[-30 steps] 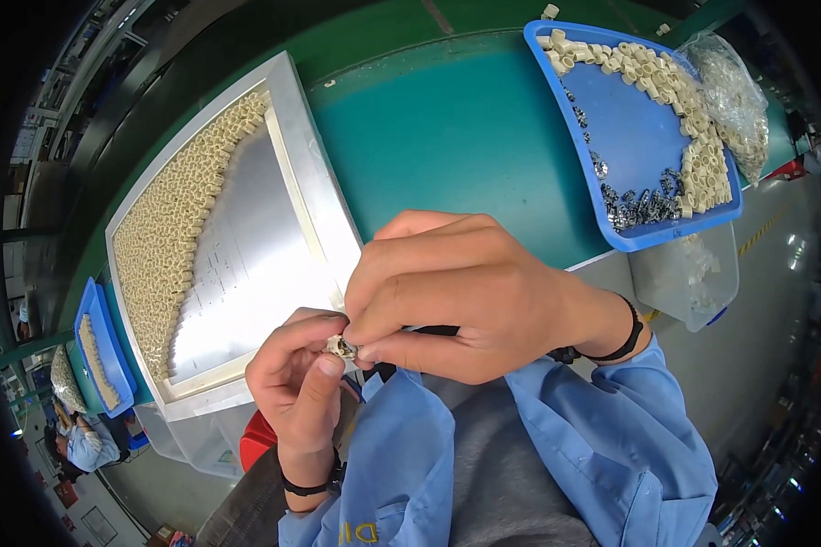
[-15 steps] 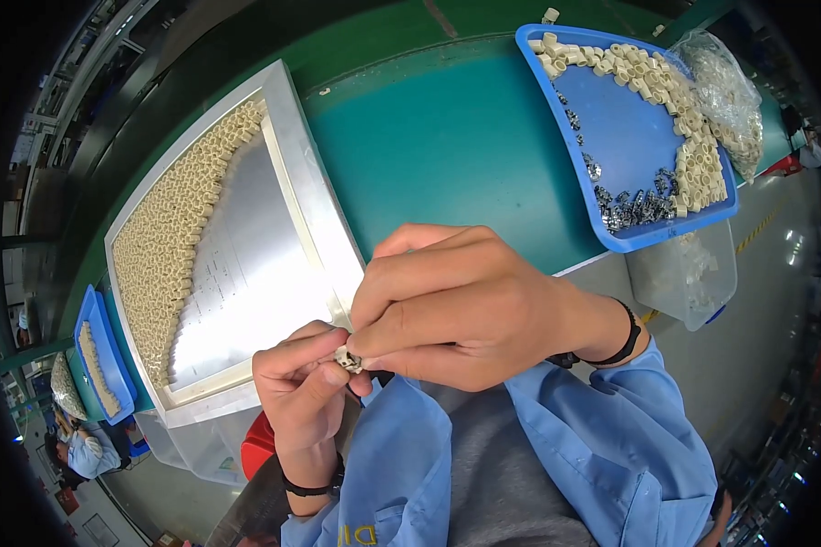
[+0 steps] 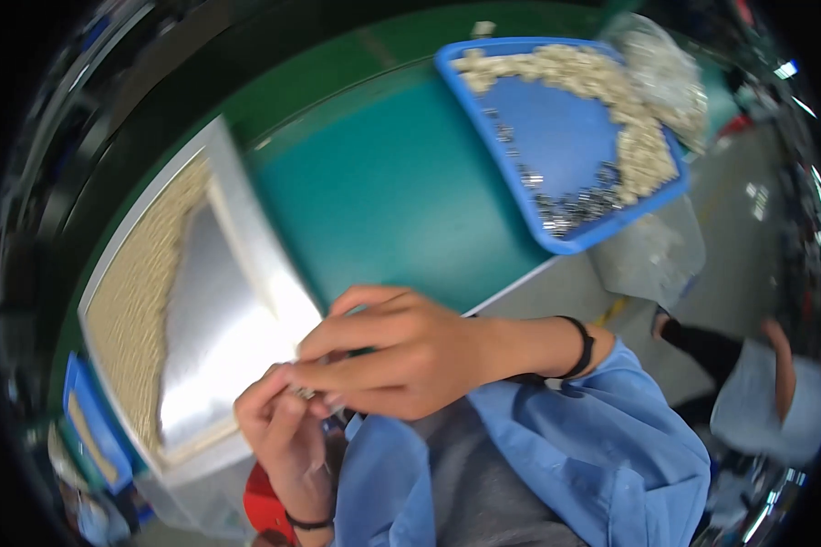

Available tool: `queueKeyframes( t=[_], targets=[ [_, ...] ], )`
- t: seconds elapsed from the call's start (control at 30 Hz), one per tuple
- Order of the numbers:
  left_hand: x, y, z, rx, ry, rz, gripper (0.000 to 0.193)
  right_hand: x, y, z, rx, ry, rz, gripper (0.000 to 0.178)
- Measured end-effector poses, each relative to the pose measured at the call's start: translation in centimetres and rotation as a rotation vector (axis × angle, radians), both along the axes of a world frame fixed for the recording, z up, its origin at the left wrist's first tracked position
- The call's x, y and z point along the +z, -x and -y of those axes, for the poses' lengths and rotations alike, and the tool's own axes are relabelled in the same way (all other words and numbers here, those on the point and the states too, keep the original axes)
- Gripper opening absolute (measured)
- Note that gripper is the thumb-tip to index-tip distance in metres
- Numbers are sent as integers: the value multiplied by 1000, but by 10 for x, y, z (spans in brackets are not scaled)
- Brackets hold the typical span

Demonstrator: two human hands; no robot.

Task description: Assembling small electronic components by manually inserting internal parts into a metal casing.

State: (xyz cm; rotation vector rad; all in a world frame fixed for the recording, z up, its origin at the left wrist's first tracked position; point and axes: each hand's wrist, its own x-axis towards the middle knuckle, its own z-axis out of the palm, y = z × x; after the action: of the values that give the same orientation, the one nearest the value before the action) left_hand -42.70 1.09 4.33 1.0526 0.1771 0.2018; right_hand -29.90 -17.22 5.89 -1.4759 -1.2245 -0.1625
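My left hand (image 3: 285, 436) pinches a small cream part (image 3: 302, 393) with dark marks on it, blurred and mostly covered by fingers. From the right, my right hand (image 3: 409, 357) reaches over, its thumb and fingertips closed against the same part; anything else in them is hidden. Just beyond both hands lies a silver metal-framed tray (image 3: 217, 301), with tightly packed cream rings (image 3: 135, 301) along its left side. Far to the right, a blue tray (image 3: 556, 137) holds loose cream rings (image 3: 643, 150) and small shiny metal pieces (image 3: 579, 205).
The green bench (image 3: 374, 201) runs between the trays. A clear bag (image 3: 661, 73) leans by the blue tray, with a translucent bin (image 3: 652, 251) below. At left is another blue tray (image 3: 100, 428); something red (image 3: 263, 501) sits below my left hand. Another person (image 3: 766, 397) is at right.
The view has swung, shifting the trays left in the picture and blurring them. A person has come into view at right. My hands stay together at the small cream part.
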Motion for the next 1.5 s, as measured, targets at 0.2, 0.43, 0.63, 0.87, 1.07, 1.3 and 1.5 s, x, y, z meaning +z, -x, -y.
queueKeyframes(
  t=[0.2, 0.43, 0.63, 0.87, 1.07, 1.3, 1.5],
  targets=[
    [-7, 0, 3, 32, -19, -30, 34, 1, -33, 52, -136, 310, 112, 33],
    [-10, -5, 3, 28, 27, -30, 28, 2, -196, 187, -769, 858, 24, 25],
    [-12, -5, 2, 26, -23, -24, 30, -29, -252, 204, -936, 1046, 89, 31],
    [-2, 4, 3, 127, -34, -112, 25, -72, -298, 195, -1000, 1025, 227, 31],
    [-10, -16, 1, -192, 105, 6, 34, -81, -356, 333, -893, 1031, 155, 33],
    [-16, 5, -9, -82, 92, 38, 36, -47, -313, 272, -735, 1010, 512, 32],
    [-7, 16, -14, -97, 89, 34, 35, 32, -190, 173, -550, 859, -52, 23]
  ],
)
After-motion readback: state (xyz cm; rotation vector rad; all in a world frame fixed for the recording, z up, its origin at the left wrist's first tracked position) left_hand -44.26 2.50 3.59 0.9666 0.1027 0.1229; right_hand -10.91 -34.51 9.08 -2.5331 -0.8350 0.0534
